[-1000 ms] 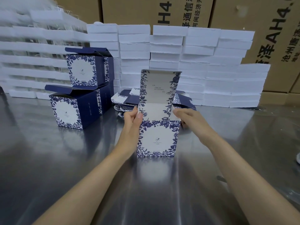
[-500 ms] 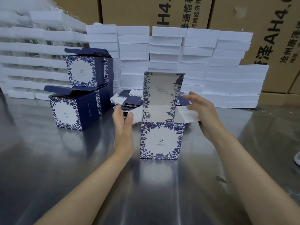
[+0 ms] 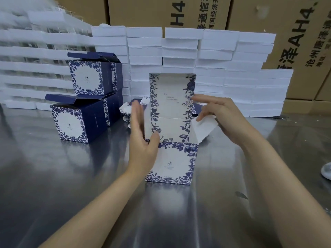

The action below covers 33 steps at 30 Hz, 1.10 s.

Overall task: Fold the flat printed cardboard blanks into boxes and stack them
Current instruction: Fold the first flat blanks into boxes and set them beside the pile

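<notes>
You have the half-formed box (image 3: 170,161) standing upright on the steel table (image 3: 53,185), printed front toward you and its tall lid panel (image 3: 171,97) raised — likely so the open top stays reachable while you deal with the side flaps. Your left hand (image 3: 141,140) is flat against the box's left side, fingers straight and thumb on the front top edge; it steadies and grips nothing. Your right hand (image 3: 220,119) sits at the box's right, fingers loosely spread, touching the white side flap (image 3: 202,129), which splays outward; whether it pinches the flap I cannot tell. Left of the box and further back, finished boxes (image 3: 86,97) are stacked — behind it lie flat blanks (image 3: 128,109).
</notes>
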### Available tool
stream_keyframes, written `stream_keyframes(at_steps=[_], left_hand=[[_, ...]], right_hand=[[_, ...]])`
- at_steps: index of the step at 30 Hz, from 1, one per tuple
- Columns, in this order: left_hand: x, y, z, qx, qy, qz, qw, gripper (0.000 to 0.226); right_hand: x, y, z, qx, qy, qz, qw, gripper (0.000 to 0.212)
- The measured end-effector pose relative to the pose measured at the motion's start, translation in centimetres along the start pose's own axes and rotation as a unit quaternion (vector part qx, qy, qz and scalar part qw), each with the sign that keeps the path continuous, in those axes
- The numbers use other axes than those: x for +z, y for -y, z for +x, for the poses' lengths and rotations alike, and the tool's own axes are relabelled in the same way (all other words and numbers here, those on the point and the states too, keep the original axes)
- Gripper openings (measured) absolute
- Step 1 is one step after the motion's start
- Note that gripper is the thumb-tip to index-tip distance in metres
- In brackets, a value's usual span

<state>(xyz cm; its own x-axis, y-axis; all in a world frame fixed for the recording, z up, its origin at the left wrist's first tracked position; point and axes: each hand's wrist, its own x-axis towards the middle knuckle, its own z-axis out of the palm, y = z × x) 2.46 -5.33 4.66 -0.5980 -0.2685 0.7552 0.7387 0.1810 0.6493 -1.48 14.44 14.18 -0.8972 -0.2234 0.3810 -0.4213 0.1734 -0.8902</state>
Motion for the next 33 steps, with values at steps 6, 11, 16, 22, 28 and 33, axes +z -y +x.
stream_keyframes(at_steps=[6,11,16,22,28,33], left_hand=[[-0.1,-0.7,0.0,0.097,0.118,0.046,0.987,0.041],[-0.2,-1.0,0.1,0.126,0.165,0.075,0.975,0.044],[0.4,-1.0,-0.1,0.153,0.127,0.159,0.967,0.046],[0.6,-1.0,-0.2,0.156,0.084,0.234,0.956,0.043],[0.8,-1.2,-0.3,0.142,0.065,0.278,0.948,0.04],[0.9,-1.3,-0.2,0.129,0.062,0.295,0.945,0.039]], right_hand=[[-1.3,1.3,-0.5,0.003,-0.048,-0.06,0.997,0.035],[-1.9,0.6,0.1,0.019,-0.089,-0.014,0.996,0.034],[-1.8,-2.4,1.1,0.211,-0.033,0.232,0.949,0.051],[-0.4,-6.8,-0.2,0.311,-0.041,0.231,0.921,0.053],[2.0,-7.9,-1.1,0.335,-0.036,0.295,0.894,0.042],[1.9,-7.1,-1.8,0.291,-0.036,0.347,0.891,0.042]])
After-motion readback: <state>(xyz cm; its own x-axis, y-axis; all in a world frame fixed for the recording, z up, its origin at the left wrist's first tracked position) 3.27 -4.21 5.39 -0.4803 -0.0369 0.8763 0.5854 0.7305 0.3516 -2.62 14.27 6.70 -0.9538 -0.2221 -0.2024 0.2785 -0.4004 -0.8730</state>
